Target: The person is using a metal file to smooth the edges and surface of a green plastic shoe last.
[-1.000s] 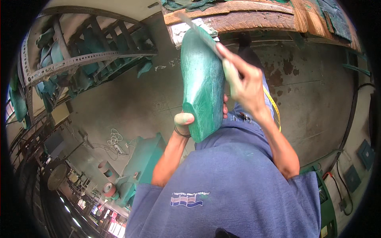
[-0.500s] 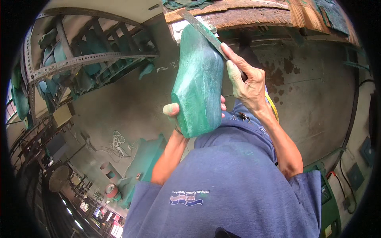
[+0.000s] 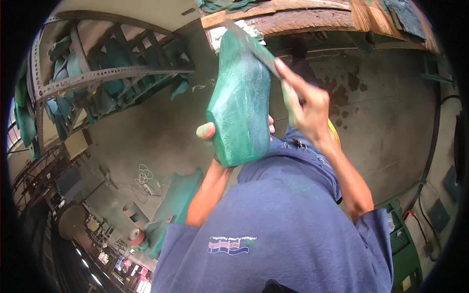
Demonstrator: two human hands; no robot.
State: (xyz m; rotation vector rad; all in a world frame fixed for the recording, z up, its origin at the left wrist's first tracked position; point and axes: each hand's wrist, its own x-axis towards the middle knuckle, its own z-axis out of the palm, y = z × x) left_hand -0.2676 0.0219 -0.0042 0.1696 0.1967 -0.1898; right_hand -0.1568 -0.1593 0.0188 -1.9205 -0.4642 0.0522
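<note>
A green shoe last [image 3: 238, 110] stands upright in front of my body, its toe end resting against the white-wrapped corner of the wooden bench. My left hand [image 3: 206, 130] grips its heel end from below, thumb on the left side and fingertips showing at the right; the palm is hidden behind the last. In my right hand [image 3: 310, 107] is a flat metal file [image 3: 255, 47], blurred by motion. It lies slantwise across the toe part of the last, its tip up near the bench. The fingers are closed round its near end.
The worn wooden bench [image 3: 305, 21] edges the far side. At left, a perforated metal rack [image 3: 93, 87] holds several green and blue lasts or similar shapes. A white cable [image 3: 143, 175] lies on the floor beside a green-dusted surface [image 3: 178, 195]. Green crates [image 3: 404, 239] stand at right.
The file and my right hand have shifted slightly down and to the right along the last. The last and my left hand have moved a little to the left.
</note>
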